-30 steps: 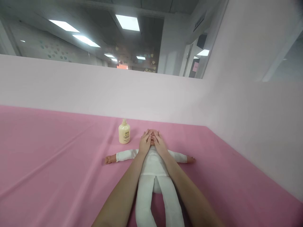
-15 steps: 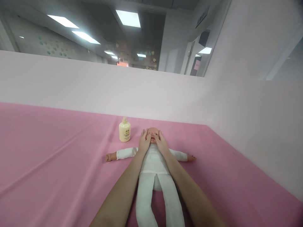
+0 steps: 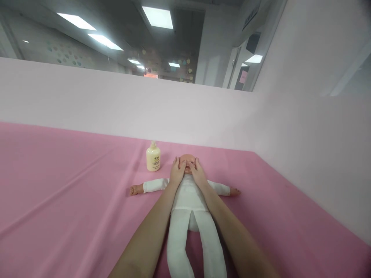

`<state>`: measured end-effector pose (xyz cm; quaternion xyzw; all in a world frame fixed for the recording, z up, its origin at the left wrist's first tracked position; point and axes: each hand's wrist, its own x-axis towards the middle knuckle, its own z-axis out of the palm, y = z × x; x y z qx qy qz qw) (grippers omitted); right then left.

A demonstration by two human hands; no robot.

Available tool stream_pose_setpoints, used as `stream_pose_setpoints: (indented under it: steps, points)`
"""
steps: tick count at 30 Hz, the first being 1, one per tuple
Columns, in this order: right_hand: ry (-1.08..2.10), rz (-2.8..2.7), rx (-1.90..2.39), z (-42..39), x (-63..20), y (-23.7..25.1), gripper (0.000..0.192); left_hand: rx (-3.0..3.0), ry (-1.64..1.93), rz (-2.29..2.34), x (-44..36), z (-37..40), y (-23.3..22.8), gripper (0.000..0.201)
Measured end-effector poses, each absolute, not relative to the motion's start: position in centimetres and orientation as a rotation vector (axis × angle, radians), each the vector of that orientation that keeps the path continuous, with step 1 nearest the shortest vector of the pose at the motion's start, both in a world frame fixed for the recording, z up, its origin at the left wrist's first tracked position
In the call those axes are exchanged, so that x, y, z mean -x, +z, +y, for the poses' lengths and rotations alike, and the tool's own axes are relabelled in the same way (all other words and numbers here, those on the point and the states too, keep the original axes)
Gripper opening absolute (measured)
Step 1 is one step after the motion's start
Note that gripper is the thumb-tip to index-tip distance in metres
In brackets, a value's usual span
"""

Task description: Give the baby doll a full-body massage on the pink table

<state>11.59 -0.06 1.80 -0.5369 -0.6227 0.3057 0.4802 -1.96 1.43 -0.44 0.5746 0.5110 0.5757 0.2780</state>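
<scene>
Judging by how things lie, the face rub on the doll [image 3: 188, 193] looks mid-way: left hand [image 3: 177, 172] and right hand [image 3: 198, 173] are pressed flat, fingers loosely spread, against its cheeks, nothing gripped. The doll is laid on its back on the pink surface [image 3: 72, 200], lotion bottle [image 3: 153, 156] parked just beside its head, untouched.

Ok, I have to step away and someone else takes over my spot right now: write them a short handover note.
Left hand and right hand: both flat on the doll's face, one on each cheek, fingers by the nose.
Doll: on its back on the pink sheet, arms spread, in white clothes.
Cream bottle: upright, beside the head, untouched.
Done: hands placed on the face.
Left: the body, arms and legs are not being touched.
</scene>
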Motion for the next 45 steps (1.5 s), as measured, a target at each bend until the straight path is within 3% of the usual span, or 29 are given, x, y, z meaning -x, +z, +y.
stream_pose_setpoints:
  steps: [4, 10, 17, 24, 32, 37, 45]
  points:
    - [0.790, -1.482, 1.331, -0.1, -11.6, 1.9, 0.093, -1.658, 1.610, 1.275, 1.9, 1.2, -0.2, 0.051]
    - [0.733, -1.620, 1.118, -0.3, -11.7, 2.1, 0.071, -1.755, 1.666, 1.148, 1.9, 0.8, 0.5, 0.039]
    - [0.713, -1.643, 1.114, 0.1, -11.8, 1.9, 0.069, -1.727, 1.645, 1.159, 1.8, 0.9, 0.6, 0.041]
    - [0.798, -1.494, 1.293, -0.1, -11.8, 2.0, 0.088, -1.549, 1.571, 1.339, 1.9, 1.8, -0.4, 0.066]
    - [0.761, -1.580, 1.137, -0.3, -11.7, 2.1, 0.074, -1.718, 1.638, 1.178, 1.9, 1.2, 0.3, 0.042]
    - [0.740, -1.667, 1.093, -0.4, -11.7, 2.3, 0.066, -1.724, 1.654, 1.140, 2.1, 1.3, 0.5, 0.037]
    - [0.786, -1.546, 1.181, 0.3, -11.9, 1.7, 0.082, -1.651, 1.650, 1.116, 2.0, 1.5, 0.3, 0.045]
